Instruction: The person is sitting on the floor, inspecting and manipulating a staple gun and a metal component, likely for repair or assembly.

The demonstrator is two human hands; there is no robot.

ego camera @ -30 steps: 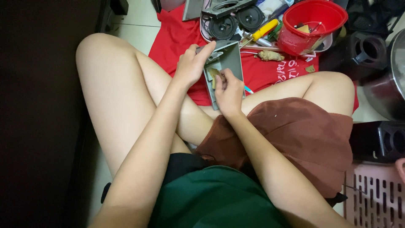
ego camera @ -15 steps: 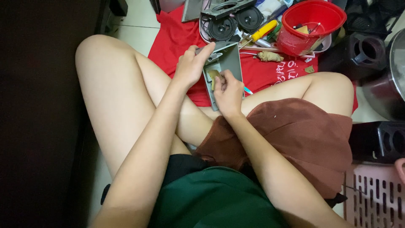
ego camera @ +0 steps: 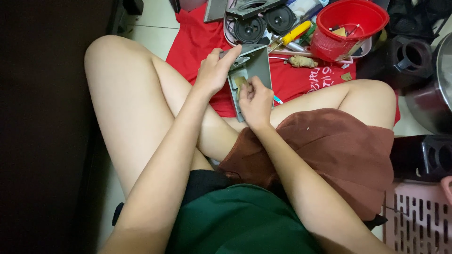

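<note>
A red cloth (ego camera: pixel 301 84) is lying spread on the floor, carrying a red bucket (ego camera: pixel 351 28), two speakers (ego camera: pixel 263 23) and a yellow screwdriver (ego camera: pixel 294 33). Over its near edge, the left hand (ego camera: pixel 214 70) is gripping the grey panel (ego camera: pixel 256 70) by its top corner, while the right hand (ego camera: pixel 256 101) is pinching a small tan piece (ego camera: pixel 241 82) against the panel's face

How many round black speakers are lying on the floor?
2. Both lie on the red cloth beyond the hands: one black speaker on the left, another black speaker just right of it. More may be hidden under the clutter.
</note>
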